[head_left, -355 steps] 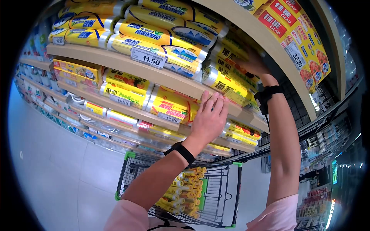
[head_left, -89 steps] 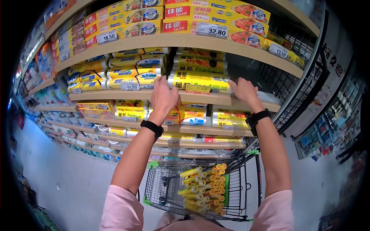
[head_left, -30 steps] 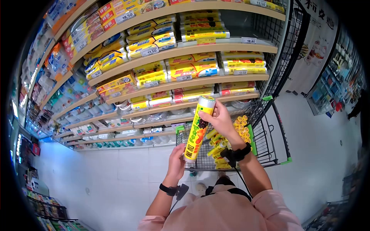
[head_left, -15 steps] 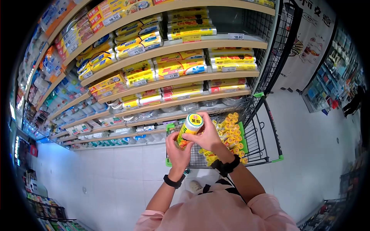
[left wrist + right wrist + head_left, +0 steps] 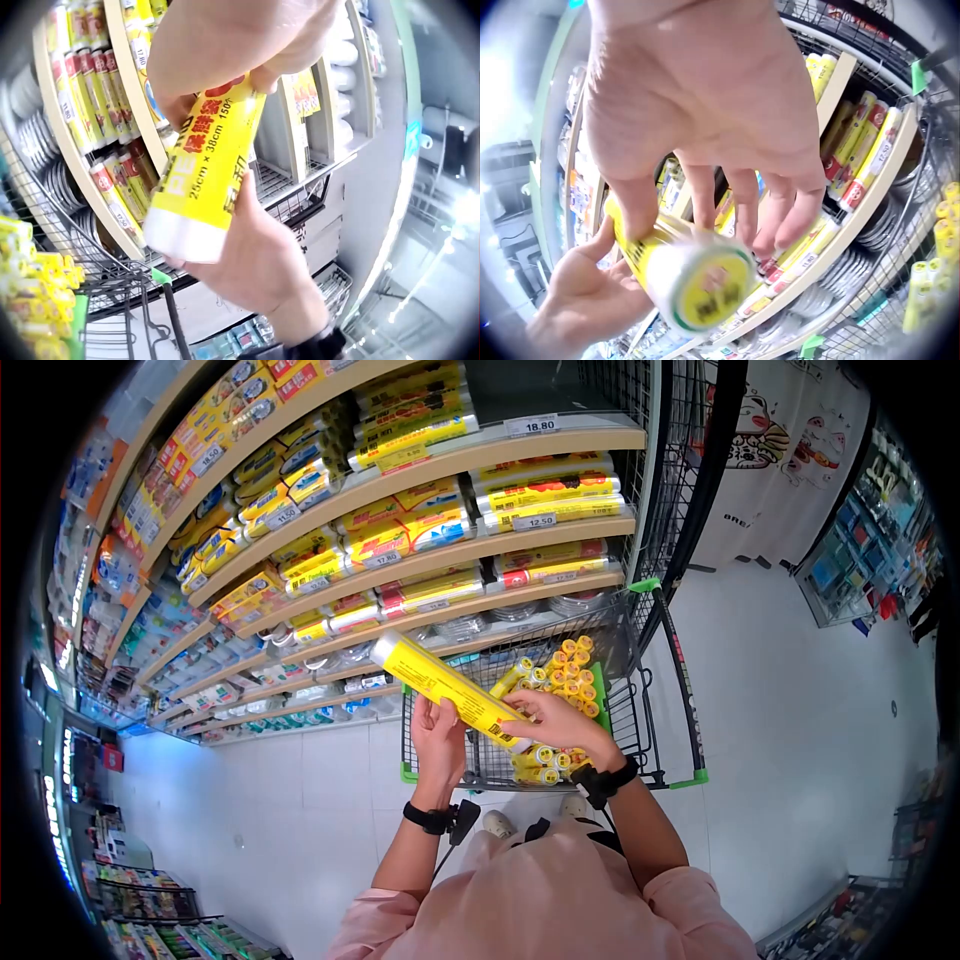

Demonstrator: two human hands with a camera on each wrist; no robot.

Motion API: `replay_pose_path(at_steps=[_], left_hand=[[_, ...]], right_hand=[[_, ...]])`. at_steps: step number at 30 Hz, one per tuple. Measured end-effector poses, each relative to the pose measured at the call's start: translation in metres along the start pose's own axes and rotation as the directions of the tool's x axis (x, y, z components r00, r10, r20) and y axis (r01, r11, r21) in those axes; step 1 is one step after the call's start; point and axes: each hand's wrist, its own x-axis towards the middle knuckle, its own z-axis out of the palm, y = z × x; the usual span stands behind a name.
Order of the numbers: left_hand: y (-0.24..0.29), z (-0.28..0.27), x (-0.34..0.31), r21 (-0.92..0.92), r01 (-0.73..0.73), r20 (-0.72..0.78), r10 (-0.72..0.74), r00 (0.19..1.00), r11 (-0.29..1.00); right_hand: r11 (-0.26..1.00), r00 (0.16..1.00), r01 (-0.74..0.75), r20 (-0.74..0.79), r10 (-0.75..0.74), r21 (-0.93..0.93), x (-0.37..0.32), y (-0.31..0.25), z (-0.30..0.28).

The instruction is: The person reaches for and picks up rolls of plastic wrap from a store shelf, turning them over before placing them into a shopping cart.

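Both my hands hold a yellow roll of food storage bags [image 5: 450, 690], slanted, its white far end toward the shelves. My left hand [image 5: 438, 738] grips it about mid-length from the near side. Around the lower end are the fingers of my right hand [image 5: 560, 722]. Printed size text and a white end show on the roll [image 5: 206, 165] in the left wrist view. In the right wrist view, the right thumb lies along the roll [image 5: 712, 292], whose round labelled end faces the camera. Below is a shopping cart [image 5: 690, 776] with several similar yellow rolls [image 5: 575, 680].
Shelves [image 5: 560, 538] of yellow rolls and boxes, with price tags [image 5: 533, 522], run along the far side. A wire mesh rack side [image 5: 668, 480] and a printed curtain [image 5: 750, 490] stand at the right. Pale tiled floor [image 5: 300, 810] lies around the cart.
Earlier both hands were at the shelf on rolls. The roll was then brought over the cart; since half a second ago it has turned from end-up to slanting lengthwise, its far end left.
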Motion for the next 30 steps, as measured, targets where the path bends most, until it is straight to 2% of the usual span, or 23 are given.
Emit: replay_pose_path(at_steps=[3, 4, 7, 8, 11, 12, 15, 16, 17, 19, 20, 23, 24, 27, 28, 30], left_hand=[[-0.007, 0.017, 0.002, -0.101, 0.054, 0.008, -0.054, 0.999, 0.993], [-0.013, 0.022, 0.004, -0.116, 0.040, 0.005, -0.040, 0.999, 0.992], [-0.014, 0.035, 0.006, -0.266, 0.157, 0.018, -0.158, 0.987, 0.951], [-0.016, 0.036, 0.007, -0.173, 0.178, -0.024, -0.185, 0.982, 0.969], [-0.028, 0.015, 0.012, -0.111, 0.320, -0.146, -0.334, 0.931, 0.941], [-0.026, 0.030, 0.008, -0.073, 0.275, -0.232, -0.284, 0.930, 0.959], [-0.046, 0.009, 0.007, 0.400, 0.168, -0.160, -0.112, 0.981, 0.901], [-0.050, 0.010, 0.003, 0.537, 0.160, -0.176, -0.075, 0.982, 0.828], [-0.061, -0.001, 0.000, 0.692, 0.073, -0.090, -0.014, 0.996, 0.718], [-0.085, -0.025, -0.008, 0.901, -0.122, 0.109, 0.056, 0.993, 0.417], [-0.090, -0.029, -0.012, 0.939, -0.198, 0.206, 0.001, 0.979, 0.280], [-0.104, -0.033, -0.019, 0.958, -0.233, 0.254, -0.116, 0.960, 0.168], [-0.103, -0.029, -0.017, 0.965, -0.205, 0.231, -0.166, 0.959, 0.161], [-0.112, -0.042, -0.002, 0.964, -0.198, 0.238, -0.251, 0.938, 0.176], [-0.112, -0.047, 0.006, 0.961, -0.160, 0.223, -0.295, 0.929, 0.224], [-0.110, -0.070, 0.018, 0.962, -0.171, 0.234, -0.316, 0.919, 0.214]], right_hand=[[0.999, 0.999, -0.027, 0.040, 0.025, 0.044, -0.016, 0.010, -0.019], [0.971, 0.998, -0.053, 0.049, 0.042, 0.232, -0.017, 0.019, -0.021], [0.991, 1.000, -0.013, -0.026, 0.016, 0.135, -0.026, 0.020, -0.032], [1.000, 0.997, 0.021, -0.074, -0.020, 0.001, -0.029, 0.016, -0.035], [0.997, 1.000, 0.025, -0.004, -0.025, -0.068, -0.030, 0.041, -0.039], [0.992, 0.998, 0.057, 0.011, -0.056, -0.109, -0.028, 0.049, -0.039], [0.986, 0.990, -0.138, -0.036, 0.135, -0.092, -0.033, 0.056, -0.053], [0.986, 0.985, -0.166, -0.051, 0.165, -0.006, -0.034, 0.048, -0.056], [0.988, 0.987, -0.154, -0.043, 0.155, 0.027, -0.034, 0.045, -0.056], [0.987, 0.991, -0.131, -0.026, 0.134, 0.090, -0.034, 0.044, -0.054], [0.979, 0.994, -0.100, -0.021, 0.106, 0.179, -0.032, 0.047, -0.049], [0.997, 0.998, -0.048, -0.035, 0.047, -0.053, -0.023, 0.072, -0.035], [0.977, 0.988, -0.153, -0.042, 0.149, -0.151, -0.021, 0.071, -0.031], [0.933, 0.941, -0.334, -0.107, 0.322, -0.135, -0.008, 0.095, -0.019], [0.924, 0.924, -0.360, -0.186, 0.335, -0.127, -0.002, 0.110, -0.013], [0.897, 0.873, -0.423, -0.326, 0.364, -0.131, 0.011, 0.133, -0.002]])
